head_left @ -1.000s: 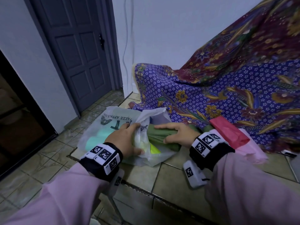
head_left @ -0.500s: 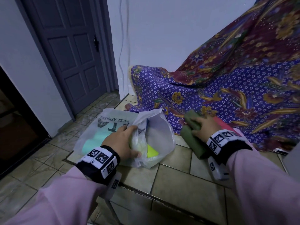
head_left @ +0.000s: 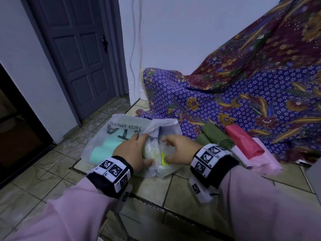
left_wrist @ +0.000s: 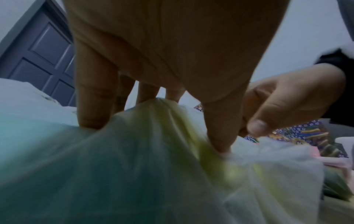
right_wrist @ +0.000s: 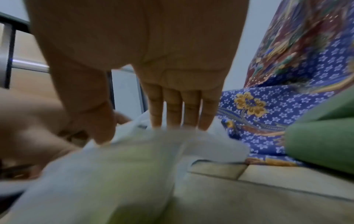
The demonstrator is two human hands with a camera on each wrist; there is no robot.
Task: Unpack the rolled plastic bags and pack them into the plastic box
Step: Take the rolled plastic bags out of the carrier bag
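- The left hand [head_left: 132, 152] has its grip closed on the white carrier bag [head_left: 156, 153]: the fingers [left_wrist: 93, 106] and thumb bunch the thin film by the bag's mouth, as the left wrist view shows.
- The right hand [head_left: 177, 150] meets it from the other side, fingers [right_wrist: 173, 112] fairly straight and lying on the same film with the thumb tucked against it; whether that grip truly pinches I cannot tell, since the view is blurred.
- Under both grips, a yellow-green roll [head_left: 163, 158] shows through the film, inside the bag.
- Beyond the left grip, a teal roll [head_left: 104, 150] lies within the same bag.
- Just right of the right grip, green rolled bags [head_left: 214, 134] lie on the tiled floor [head_left: 199, 188], touching a red roll [head_left: 243, 141] and a pink one [head_left: 264, 162].
- Behind them hangs a patterned cloth [head_left: 243, 94].
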